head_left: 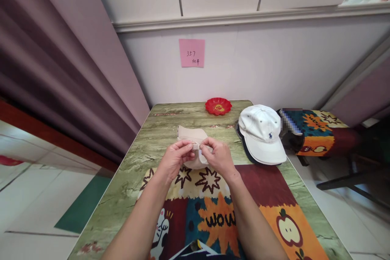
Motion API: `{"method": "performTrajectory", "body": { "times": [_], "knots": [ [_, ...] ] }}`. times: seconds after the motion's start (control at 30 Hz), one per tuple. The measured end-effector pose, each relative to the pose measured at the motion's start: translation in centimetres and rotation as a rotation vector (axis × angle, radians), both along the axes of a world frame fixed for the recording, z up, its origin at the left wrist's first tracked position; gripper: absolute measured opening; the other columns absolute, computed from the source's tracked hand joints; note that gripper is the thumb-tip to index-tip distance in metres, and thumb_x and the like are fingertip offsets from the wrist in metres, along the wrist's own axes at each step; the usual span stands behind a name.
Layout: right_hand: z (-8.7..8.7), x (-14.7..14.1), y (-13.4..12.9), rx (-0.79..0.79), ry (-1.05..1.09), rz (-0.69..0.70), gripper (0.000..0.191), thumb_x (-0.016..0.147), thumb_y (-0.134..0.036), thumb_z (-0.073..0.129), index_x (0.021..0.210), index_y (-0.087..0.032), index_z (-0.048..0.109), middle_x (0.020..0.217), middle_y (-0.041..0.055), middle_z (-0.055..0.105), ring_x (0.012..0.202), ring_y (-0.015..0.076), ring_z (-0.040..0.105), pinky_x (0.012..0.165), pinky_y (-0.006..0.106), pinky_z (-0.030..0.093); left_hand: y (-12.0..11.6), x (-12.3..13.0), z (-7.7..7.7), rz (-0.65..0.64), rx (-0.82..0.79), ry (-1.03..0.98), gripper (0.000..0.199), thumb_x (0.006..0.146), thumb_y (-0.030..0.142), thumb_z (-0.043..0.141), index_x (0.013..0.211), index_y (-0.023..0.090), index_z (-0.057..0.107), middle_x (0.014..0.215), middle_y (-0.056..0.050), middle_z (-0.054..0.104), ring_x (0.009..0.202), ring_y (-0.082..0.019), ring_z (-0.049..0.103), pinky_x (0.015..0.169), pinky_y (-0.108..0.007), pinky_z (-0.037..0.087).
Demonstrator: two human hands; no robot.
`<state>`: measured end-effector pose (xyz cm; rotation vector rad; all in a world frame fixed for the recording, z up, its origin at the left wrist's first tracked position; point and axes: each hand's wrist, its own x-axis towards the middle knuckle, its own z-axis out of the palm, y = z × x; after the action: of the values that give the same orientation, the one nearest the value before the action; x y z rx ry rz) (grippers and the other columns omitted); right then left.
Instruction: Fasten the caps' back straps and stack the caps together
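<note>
A beige baseball cap point(192, 133) lies on the table beneath both hands, with its back strap towards me. My left hand point(179, 153) pinches one side of the strap point(195, 146) between thumb and fingers. On the other side, my right hand point(215, 155) grips the strap too, close to the left fingertips. The hands hide part of the cap. To the right, a white cap point(260, 130) with a small dark blue logo sits on top of a dark cap point(249, 152), of which only the edge shows.
A red scalloped dish point(218, 106) stands near the table's far edge. A colourful patterned mat point(262, 187) covers the near part of the wood-look table point(122, 195). A pink note point(191, 53) is stuck to the wall. Beyond the right edge stands a stool point(319, 130).
</note>
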<state>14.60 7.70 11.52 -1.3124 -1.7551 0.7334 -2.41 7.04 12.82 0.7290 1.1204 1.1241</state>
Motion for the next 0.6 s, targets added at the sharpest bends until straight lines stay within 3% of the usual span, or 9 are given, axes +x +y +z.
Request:
{"method": "performTrajectory", "body": {
  "times": [0.13,0.43,0.6],
  "knots": [
    [0.03,-0.28,-0.13,0.046,-0.076,-0.044,0.018,0.087,-0.031,0.054,0.08,-0.023,0.068,0.071,0.0004,0.07,0.055,0.0142,0.053,0.06,0.026,0.032,-0.02,-0.01,-0.06,0.013,-0.013,-0.02,0.033,0.059,0.026,0.089,0.082,0.012,0.071,0.073,-0.004,0.071,0.058,-0.011,0.065,0.062,-0.023,0.054],
    [0.02,-0.48,-0.16,0.028,-0.029,-0.069,0.018,0.086,-0.031,0.054,0.077,-0.023,0.067,0.07,-0.0006,0.069,0.053,0.0136,0.052,0.059,0.025,0.032,-0.04,0.17,0.06,0.019,0.014,0.011,0.034,0.058,0.029,0.09,0.082,0.012,0.072,0.076,-0.003,0.072,0.06,-0.012,0.065,0.064,-0.024,0.055],
    [-0.17,-0.28,-0.11,0.026,0.037,-0.012,0.016,0.086,-0.034,0.057,0.079,-0.023,0.067,0.072,-0.0015,0.07,0.054,0.0131,0.053,0.059,0.025,0.034,0.08,0.17,-0.1,0.039,0.014,-0.003,0.034,0.057,0.028,0.09,0.082,0.012,0.071,0.076,-0.003,0.072,0.059,-0.011,0.065,0.062,-0.022,0.054]
  ]
}}
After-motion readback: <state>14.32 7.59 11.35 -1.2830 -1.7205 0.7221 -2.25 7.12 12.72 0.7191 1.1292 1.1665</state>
